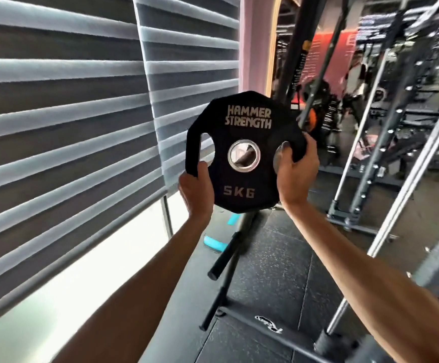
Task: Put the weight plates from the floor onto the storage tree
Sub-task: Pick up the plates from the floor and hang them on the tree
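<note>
So the weight plate (250,132) is up in the air, pretty much dead centre of the frame, held flat-on to the camera. It's black with angled edges, "HAMMER STRENGTH" across the top, "5KG" at the bottom, a steel ring round the middle hole, and a cut-out handle hole on each side.

Both hands are on it. The left grip (196,192) is clamped on the lower left edge, thumb lying on the front face just under the left handle hole, the other fingers hidden behind the plate. The right grip (295,174) has the right edge, with the thumb hooked into the right handle hole and the fingers curled round the outer rim. Both forearms come up from the bottom of the frame.

Below the plate, lower centre, there's the storage tree (219,299), a slanted black post on a base bar, with one black peg (223,258) sticking out toward the lower left. The plate is well above it and not touching.

The floor (265,258) is dark speckled rubber matting. Something teal (214,243) lies on it just left of the peg; can't tell what. Grey and white striped blinds (56,127) fill the left side. A grey metal rack (386,153) stands on the right, and a blurry person (354,74) shows far back, upper right.
</note>
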A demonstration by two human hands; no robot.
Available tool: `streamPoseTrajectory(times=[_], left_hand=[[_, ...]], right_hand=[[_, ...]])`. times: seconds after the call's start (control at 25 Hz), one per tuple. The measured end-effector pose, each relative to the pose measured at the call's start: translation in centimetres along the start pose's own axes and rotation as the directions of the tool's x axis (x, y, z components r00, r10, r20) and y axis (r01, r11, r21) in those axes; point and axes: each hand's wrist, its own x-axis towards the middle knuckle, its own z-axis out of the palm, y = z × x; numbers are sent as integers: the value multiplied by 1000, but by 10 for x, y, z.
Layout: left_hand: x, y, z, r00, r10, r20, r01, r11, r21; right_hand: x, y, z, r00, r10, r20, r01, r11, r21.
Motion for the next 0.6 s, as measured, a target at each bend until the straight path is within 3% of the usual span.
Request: streamPoseTrajectory(times=[0.2, 0.48, 0.6], left_hand=[[13, -26, 11, 991, -30, 128, 37, 998, -50], [41, -53, 27, 968, -69, 241, 89, 993, -72], [46, -70, 37, 959, -105, 264, 137, 985, -107]], right_hand=[[-9, 13, 5, 1000, 8, -29, -12, 991, -135], [-17, 34, 26, 994, 46, -99, -65, 977, -203], [-23, 43, 30, 996, 3, -94, -24, 975, -223]])
